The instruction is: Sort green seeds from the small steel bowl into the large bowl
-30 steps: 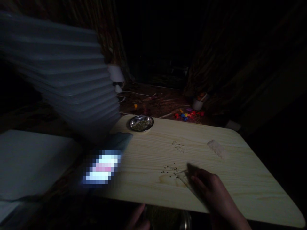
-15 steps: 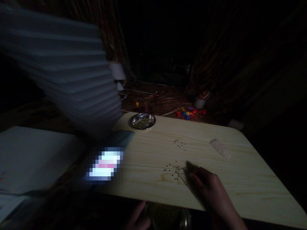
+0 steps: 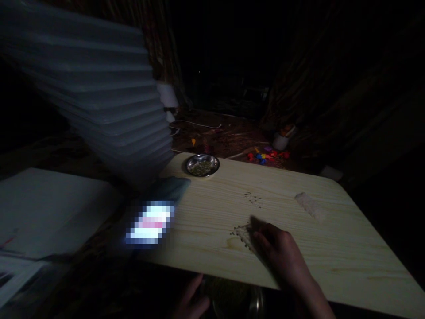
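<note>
My right hand (image 3: 280,250) is closed in a pinch, low over the pale wooden table (image 3: 332,252). Between its fingertips is what looks like a thin clear sheet (image 3: 246,235), slanting down to the tabletop. Small dark seeds (image 3: 236,228) lie along the sheet's edge, and a second loose patch of seeds (image 3: 254,199) lies farther back. Below the table's front edge, my left hand (image 3: 194,297) grips the left rim of a metal bowl (image 3: 255,303). Dark greenish grains (image 3: 229,290) show dimly inside the bowl. Shadow hides part of both hands' fingers.
A shiny steel dish (image 3: 215,167) with green grains stands at the table's back left. A pale pinkish heap (image 3: 308,206) lies at right. At left are a lit phone screen (image 3: 151,221) on a dark cloth (image 3: 172,188), and a tall ribbed white stack (image 3: 109,97).
My right hand has moved slightly left with the thin sheet, and the near seeds are bunched closer together. My left hand stays at the bowl. The whole view has shifted a little.
</note>
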Demonstrator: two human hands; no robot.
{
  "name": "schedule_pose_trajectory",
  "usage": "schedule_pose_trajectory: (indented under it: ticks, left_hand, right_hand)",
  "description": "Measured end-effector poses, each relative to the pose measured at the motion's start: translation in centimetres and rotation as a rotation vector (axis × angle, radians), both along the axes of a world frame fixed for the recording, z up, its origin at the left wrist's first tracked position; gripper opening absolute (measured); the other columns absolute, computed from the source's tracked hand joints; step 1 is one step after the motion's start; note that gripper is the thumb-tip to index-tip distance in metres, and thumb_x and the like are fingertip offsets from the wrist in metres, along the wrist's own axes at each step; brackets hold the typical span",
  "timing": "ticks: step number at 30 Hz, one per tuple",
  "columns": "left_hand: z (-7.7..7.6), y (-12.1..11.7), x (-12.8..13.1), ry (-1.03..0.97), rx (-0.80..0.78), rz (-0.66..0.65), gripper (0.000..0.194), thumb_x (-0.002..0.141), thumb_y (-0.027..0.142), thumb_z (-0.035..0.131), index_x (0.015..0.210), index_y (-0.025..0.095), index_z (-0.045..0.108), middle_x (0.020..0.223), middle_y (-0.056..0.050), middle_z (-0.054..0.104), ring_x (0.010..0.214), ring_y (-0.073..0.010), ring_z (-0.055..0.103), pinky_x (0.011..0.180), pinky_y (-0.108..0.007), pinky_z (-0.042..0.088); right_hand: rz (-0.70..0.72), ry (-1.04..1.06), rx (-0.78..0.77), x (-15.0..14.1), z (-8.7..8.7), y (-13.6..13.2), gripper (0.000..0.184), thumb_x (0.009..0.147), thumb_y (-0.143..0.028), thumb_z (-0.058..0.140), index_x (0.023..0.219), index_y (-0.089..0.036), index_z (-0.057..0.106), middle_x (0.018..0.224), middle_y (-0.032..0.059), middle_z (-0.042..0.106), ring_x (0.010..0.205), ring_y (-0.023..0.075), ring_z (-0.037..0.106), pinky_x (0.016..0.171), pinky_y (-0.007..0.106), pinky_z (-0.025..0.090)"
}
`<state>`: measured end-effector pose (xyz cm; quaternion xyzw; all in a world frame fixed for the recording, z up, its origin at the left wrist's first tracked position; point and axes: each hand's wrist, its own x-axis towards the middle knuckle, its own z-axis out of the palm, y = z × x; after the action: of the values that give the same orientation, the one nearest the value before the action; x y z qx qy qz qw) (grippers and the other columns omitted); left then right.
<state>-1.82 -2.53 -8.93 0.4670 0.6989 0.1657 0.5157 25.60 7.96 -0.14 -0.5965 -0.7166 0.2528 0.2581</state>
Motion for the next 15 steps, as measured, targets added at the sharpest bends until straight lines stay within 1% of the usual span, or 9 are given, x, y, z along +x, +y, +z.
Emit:
schedule_pose_trajectory:
  ticks: [2, 4, 6, 8, 10, 12, 15]
  left_hand:
    - [-0.9, -0.1, -0.5, 0.031, 0.032, -0.014, 0.069, 0.075, 0.046, 0.050, 0.136, 0.014, 0.051, 0.143, -0.015, 0.049, 0.135, -0.0348, 0.039, 0.117, -0.051, 0.017]
    - [-1.7, -0.1, -1.0, 0.017, 0.057, -0.010, 0.065, 0.075, 0.046, 0.052, 0.133, 0.017, 0.054, 0.144, -0.013, 0.049, 0.135, -0.0342, 0.039, 0.116, -0.051, 0.020]
    - [-2.1, -0.1, -1.4, -0.025, 0.048, 0.018, 0.062, 0.075, 0.047, 0.054, 0.131, 0.019, 0.056, 0.145, -0.011, 0.047, 0.137, -0.0337, 0.038, 0.115, -0.049, 0.024]
    - [-2.4, -0.1, -1.9, -0.046, 0.030, 0.039, 0.063, 0.076, 0.049, 0.055, 0.132, 0.021, 0.055, 0.145, -0.010, 0.047, 0.137, -0.0338, 0.037, 0.115, -0.049, 0.025]
    - [-2.3, -0.2, -2.2, -0.043, 0.034, 0.046, 0.064, 0.077, 0.050, 0.055, 0.134, 0.022, 0.053, 0.144, -0.009, 0.049, 0.136, -0.0336, 0.039, 0.114, -0.050, 0.026]
    - [-2.0, -0.2, -2.3, -0.035, 0.042, 0.035, 0.063, 0.077, 0.049, 0.054, 0.134, 0.023, 0.053, 0.143, -0.009, 0.050, 0.135, -0.0330, 0.041, 0.114, -0.049, 0.026]
    - [-1.1, -0.1, -2.3, -0.041, 0.014, 0.033, 0.068, 0.075, 0.046, 0.052, 0.136, 0.016, 0.050, 0.144, -0.012, 0.048, 0.135, -0.0328, 0.040, 0.116, -0.049, 0.023]
  right_hand:
    - [0.027, -0.013, 0.008, -0.3, 0.1, 0.5, 0.025, 0.088, -0.039, 0.053, 0.084, -0.020, 0.069, 0.072, 0.0069, 0.073, 0.064, 0.0191, 0.065, 0.059, 0.030, 0.044]
    - [0.057, -0.017, -0.013, -0.6, 0.3, 0.8, 0.024, 0.088, -0.038, 0.052, 0.085, -0.020, 0.069, 0.074, 0.0061, 0.073, 0.063, 0.0185, 0.064, 0.058, 0.030, 0.044]
    - [0.090, -0.010, -0.040, -1.1, 0.7, 1.0, 0.023, 0.088, -0.037, 0.052, 0.088, -0.020, 0.068, 0.076, 0.0055, 0.073, 0.065, 0.0185, 0.064, 0.059, 0.030, 0.044]
    - [0.120, -0.002, -0.059, -1.5, 1.1, 1.0, 0.021, 0.087, -0.035, 0.054, 0.089, -0.020, 0.068, 0.077, 0.0049, 0.072, 0.065, 0.0183, 0.064, 0.060, 0.031, 0.045]
    - [0.151, 0.003, -0.070, -1.8, 1.4, 0.8, 0.019, 0.087, -0.034, 0.055, 0.088, -0.021, 0.067, 0.076, 0.0040, 0.071, 0.064, 0.0177, 0.063, 0.060, 0.031, 0.045]
    - [0.183, 0.016, -0.078, -2.0, 1.6, 0.6, 0.017, 0.086, -0.034, 0.055, 0.086, -0.021, 0.067, 0.075, 0.0030, 0.071, 0.064, 0.0174, 0.063, 0.059, 0.031, 0.045]
    - [0.201, 0.068, -0.092, -1.8, 1.6, 0.6, 0.017, 0.087, -0.035, 0.055, 0.085, -0.021, 0.066, 0.075, 0.0026, 0.070, 0.066, 0.0186, 0.064, 0.061, 0.032, 0.047]
